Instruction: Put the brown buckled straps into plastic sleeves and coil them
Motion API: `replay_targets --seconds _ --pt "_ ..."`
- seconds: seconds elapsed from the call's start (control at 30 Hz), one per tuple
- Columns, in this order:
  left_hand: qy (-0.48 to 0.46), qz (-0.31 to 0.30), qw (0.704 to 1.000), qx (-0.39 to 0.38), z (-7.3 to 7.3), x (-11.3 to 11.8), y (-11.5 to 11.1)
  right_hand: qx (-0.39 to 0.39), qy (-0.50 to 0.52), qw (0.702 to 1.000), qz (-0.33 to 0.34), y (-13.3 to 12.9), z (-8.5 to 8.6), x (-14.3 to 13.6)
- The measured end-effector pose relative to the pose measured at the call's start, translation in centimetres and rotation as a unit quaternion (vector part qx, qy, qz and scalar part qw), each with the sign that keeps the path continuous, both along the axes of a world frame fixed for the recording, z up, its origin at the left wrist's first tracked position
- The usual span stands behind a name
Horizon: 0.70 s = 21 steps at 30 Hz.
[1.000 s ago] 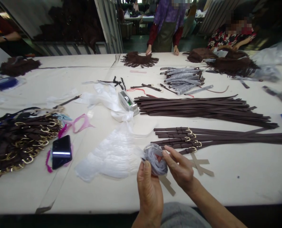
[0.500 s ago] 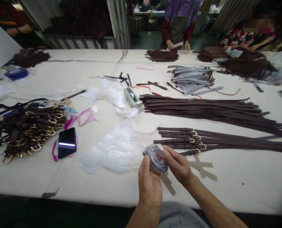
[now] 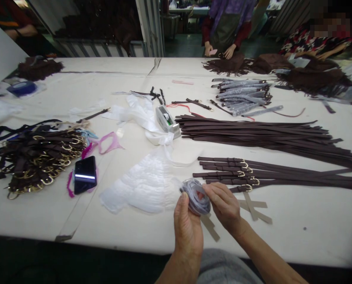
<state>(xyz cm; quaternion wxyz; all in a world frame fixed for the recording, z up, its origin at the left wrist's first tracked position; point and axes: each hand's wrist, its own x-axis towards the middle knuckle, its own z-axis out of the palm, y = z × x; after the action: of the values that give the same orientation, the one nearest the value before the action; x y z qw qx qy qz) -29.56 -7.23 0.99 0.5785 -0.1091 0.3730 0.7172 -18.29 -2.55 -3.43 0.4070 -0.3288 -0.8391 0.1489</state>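
A coiled strap in clear grey plastic wrap (image 3: 195, 203) rests in my left hand (image 3: 188, 228), the thumb pressed against its near side. My right hand (image 3: 225, 205) pinches the coil's right edge between thumb and fingers. Behind the hands lie several dark brown straps with gold buckles (image 3: 223, 173). To the left of the coil, thin white wrapping sheets (image 3: 137, 185) fan out on the table. Flat grey-beige strips (image 3: 253, 207) lie beside my right hand, and another such strip (image 3: 210, 227) is partly behind the hands.
A tape dispenser (image 3: 167, 123) stands mid-table. Long brown straps (image 3: 253, 132) and plastic-wrapped straps (image 3: 244, 94) lie to the right. Buckled straps (image 3: 40, 154) are heaped at left beside a phone (image 3: 85, 174). Across the table (image 3: 105, 86), other people handle brown fringed pieces (image 3: 229, 65).
The end held by my right hand now lies closer against the coil. Across the table, a person's hands and a brown fringed piece have shifted right. My view has tilted slightly.
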Motion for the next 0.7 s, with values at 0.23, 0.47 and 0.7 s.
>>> replay_targets --seconds 0.23,0.47,0.7 --pt "0.100 -0.033 0.994 0.039 -0.5 0.0 0.1 -0.246 -0.012 0.969 -0.032 -0.7 5.0 -0.7" --pt "0.130 -0.082 0.987 0.037 -0.1 0.3 -0.2 -0.301 0.043 0.952 -0.038 -0.3 4.2 0.1" --pt "0.162 -0.091 0.982 0.018 -0.4 0.4 0.0 -0.314 0.094 0.944 -0.043 -1.4 3.9 0.1"
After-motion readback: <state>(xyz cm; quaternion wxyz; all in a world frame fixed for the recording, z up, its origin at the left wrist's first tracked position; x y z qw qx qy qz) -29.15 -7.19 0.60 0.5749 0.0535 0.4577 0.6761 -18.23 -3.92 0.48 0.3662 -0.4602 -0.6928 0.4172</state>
